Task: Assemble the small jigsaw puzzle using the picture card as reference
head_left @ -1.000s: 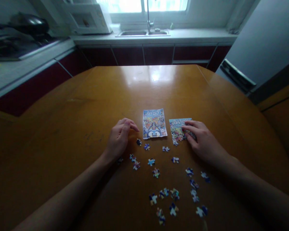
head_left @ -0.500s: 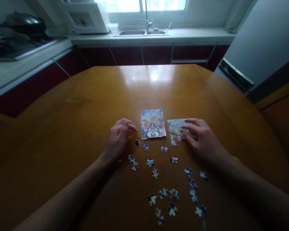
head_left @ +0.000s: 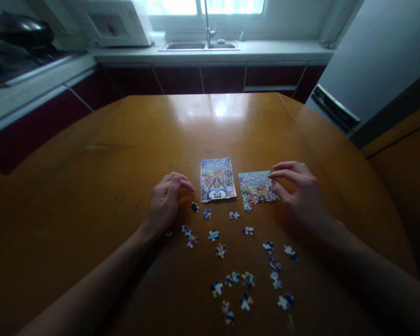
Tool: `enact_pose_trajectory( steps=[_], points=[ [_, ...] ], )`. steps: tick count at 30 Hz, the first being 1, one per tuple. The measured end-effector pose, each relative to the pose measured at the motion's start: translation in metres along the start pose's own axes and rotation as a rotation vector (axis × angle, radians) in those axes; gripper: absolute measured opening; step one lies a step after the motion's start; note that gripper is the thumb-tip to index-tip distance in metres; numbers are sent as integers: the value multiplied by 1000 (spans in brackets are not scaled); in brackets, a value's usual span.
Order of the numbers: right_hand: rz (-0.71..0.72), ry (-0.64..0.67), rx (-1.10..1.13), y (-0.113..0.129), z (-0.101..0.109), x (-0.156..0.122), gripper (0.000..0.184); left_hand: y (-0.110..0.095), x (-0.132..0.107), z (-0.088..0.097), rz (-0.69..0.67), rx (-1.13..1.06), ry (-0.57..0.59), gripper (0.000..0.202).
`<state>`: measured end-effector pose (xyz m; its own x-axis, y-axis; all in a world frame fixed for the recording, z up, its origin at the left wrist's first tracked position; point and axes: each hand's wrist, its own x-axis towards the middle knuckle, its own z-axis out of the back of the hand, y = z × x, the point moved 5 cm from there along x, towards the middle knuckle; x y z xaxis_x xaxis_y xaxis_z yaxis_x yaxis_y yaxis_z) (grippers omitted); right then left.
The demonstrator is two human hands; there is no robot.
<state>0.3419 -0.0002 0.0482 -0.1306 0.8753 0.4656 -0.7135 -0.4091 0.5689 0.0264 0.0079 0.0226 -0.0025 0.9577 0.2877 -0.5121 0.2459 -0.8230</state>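
On the wooden table [head_left: 126, 154] lie a printed picture card [head_left: 217, 179] and, to its right, a partly joined jigsaw [head_left: 256, 187]. Several loose puzzle pieces [head_left: 245, 280] are scattered in front of them. My left hand [head_left: 165, 204] rests on the table left of the card, fingers curled loosely with nothing visible in them. My right hand [head_left: 299, 189] sits at the jigsaw's right edge, thumb and fingers pinched together over its upper right corner; whether they hold a piece is too small to tell.
Behind the table runs a counter with a sink and tap [head_left: 206, 39], a microwave [head_left: 117, 23] and a dark pan [head_left: 21, 32] at the left. A grey fridge [head_left: 371, 60] stands at the right. Dark red cabinet doors [head_left: 224, 79] are below the counter.
My right hand has lifted off the jigsaw's surface and shifted to its right edge, fingers now pinched at the upper corner. The left hand has hardly moved.
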Motion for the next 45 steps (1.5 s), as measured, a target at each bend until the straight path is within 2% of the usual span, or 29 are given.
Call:
enact_pose_trajectory(
  steps=[8, 16, 19, 23, 26, 28, 32, 35, 38, 42, 45],
  points=[
    [5, -78, -2, -2, 7, 3, 12, 1, 0, 0, -3, -21, -4, 52],
    [1, -31, 9, -1, 8, 3, 11, 0, -1, -1, 2, -33, 0, 55],
    [10, -19, 13, -2, 8, 2, 11, 7, 2, 1, 77, -78, -18, 54],
    [12, -11, 11, 0, 9, 1, 12, 25, 8, 7, 251, -254, -88, 47],
    [15, -2, 17, 1, 9, 0, 12, 25, 12, 11, 298, -294, -71, 39],
    [19, -3, 27, 0, 9, 1, 12, 14, 14, 13, 290, -206, 23, 34],
    [23, -7, 42, -2, 10, 2, 12, -25, 10, 12, 124, 108, 426, 26],
    [20, -1, 50, -1, 10, 2, 12, -45, -1, 12, -12, 251, 613, 18],
    [23, 10, 57, 1, 10, 2, 13, -54, -13, 8, -123, 318, 710, 9],
    [9, 53, 68, 4, 8, 1, 13, -62, -30, -4, -181, 325, 839, 7],
    [1, 64, 77, 5, 8, 1, 12, -74, -39, -12, -219, 274, 840, 11]
  ],
)
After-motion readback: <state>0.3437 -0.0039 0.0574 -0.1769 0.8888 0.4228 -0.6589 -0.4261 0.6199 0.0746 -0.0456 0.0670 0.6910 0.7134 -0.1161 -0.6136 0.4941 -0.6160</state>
